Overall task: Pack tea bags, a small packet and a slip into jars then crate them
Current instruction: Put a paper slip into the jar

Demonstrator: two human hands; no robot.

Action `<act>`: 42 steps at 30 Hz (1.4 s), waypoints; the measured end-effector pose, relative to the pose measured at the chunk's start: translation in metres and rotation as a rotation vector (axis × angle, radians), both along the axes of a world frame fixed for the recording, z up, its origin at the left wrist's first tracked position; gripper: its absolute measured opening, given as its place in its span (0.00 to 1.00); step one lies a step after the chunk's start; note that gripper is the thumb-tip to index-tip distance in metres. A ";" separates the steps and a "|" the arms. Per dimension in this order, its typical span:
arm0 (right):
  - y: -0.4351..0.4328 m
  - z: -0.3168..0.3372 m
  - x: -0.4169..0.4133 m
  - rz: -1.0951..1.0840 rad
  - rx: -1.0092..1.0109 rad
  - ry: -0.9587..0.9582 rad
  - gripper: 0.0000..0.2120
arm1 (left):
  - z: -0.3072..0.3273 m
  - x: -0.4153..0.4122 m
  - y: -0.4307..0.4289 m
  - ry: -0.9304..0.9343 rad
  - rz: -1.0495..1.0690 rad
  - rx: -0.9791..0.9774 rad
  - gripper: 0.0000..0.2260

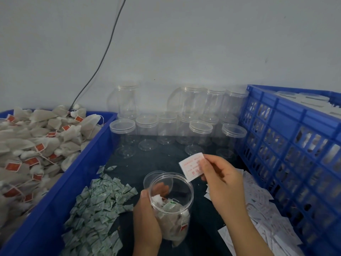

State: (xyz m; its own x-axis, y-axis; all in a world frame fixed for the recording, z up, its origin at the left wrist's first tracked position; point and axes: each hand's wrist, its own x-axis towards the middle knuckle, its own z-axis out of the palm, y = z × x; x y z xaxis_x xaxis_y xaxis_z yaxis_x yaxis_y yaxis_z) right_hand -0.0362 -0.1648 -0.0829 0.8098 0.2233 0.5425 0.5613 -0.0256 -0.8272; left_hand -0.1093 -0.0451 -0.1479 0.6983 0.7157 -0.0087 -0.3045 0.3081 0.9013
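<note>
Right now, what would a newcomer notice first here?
Centre foreground, the left hand holds a clear plastic jar partly filled with tea bags, while the right hand pinches a white red-printed paper slip near its open mouth. A solid blue plastic bin heaped with red-tagged tea bags fills the left; a blue lattice plastic crate stands right.

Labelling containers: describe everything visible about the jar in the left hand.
The jar is clear plastic, cylindrical, lidless, with a ridged rim. It is tilted, mouth up. The left hand wraps its lower left side. Inside lie tea bags with red tags and a green-printed packet on top. A slip in the right hand hovers near its rim.
</note>
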 end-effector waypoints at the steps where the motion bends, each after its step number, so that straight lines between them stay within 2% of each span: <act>1: 0.002 0.008 -0.004 0.058 -0.040 -0.005 0.11 | 0.000 0.000 0.001 0.004 -0.004 0.005 0.28; 4: 0.010 0.024 -0.011 0.220 -0.290 0.024 0.11 | 0.000 -0.001 0.000 0.017 0.032 0.054 0.25; 7: 0.016 0.030 -0.012 0.284 -0.567 0.012 0.11 | -0.001 -0.001 -0.002 0.031 0.059 0.121 0.24; 12: 0.018 0.034 -0.010 0.327 -0.703 0.040 0.04 | 0.001 -0.002 -0.002 0.031 0.046 0.155 0.25; 16: 0.016 0.038 -0.012 0.372 -0.893 -0.036 0.03 | -0.001 -0.001 -0.002 0.002 0.042 0.156 0.25; 18: 0.018 0.040 -0.010 0.368 -0.859 -0.059 0.06 | -0.001 -0.001 -0.003 0.007 0.051 0.153 0.24; 21: 0.027 0.031 0.012 0.166 -0.546 0.004 0.08 | -0.004 0.000 0.001 0.005 0.045 0.135 0.23; 22: 0.032 0.022 0.022 0.100 -0.498 0.042 0.06 | -0.005 0.000 0.002 0.005 0.050 0.134 0.24; 24: 0.043 -0.001 0.041 0.051 -0.563 0.166 0.05 | -0.006 -0.001 0.005 -0.007 0.066 0.134 0.25; 26: 0.055 -0.029 0.053 0.081 -0.749 0.276 0.17 | -0.007 -0.002 0.006 -0.015 0.071 0.145 0.26; 29: 0.070 -0.057 0.059 0.040 -0.992 0.227 0.19 | -0.007 -0.001 0.009 -0.022 0.055 0.143 0.27; 31: 0.075 -0.062 0.059 0.001 -1.014 0.201 0.24 | -0.008 0.000 0.010 -0.010 0.040 0.133 0.27; 34: 0.075 -0.065 0.050 -0.046 -0.950 0.175 0.19 | -0.008 0.000 0.010 -0.003 0.031 0.127 0.27; 36: 0.070 -0.069 0.045 -0.046 -0.828 0.155 0.13 | -0.008 -0.001 0.010 0.001 0.027 0.128 0.26; 40: 0.050 -0.075 0.024 0.021 -0.205 0.372 0.04 | -0.008 -0.001 0.010 0.006 0.011 0.158 0.24; 42: 0.038 -0.077 0.013 0.055 0.052 0.452 0.07 | -0.007 -0.002 0.009 0.011 0.010 0.175 0.25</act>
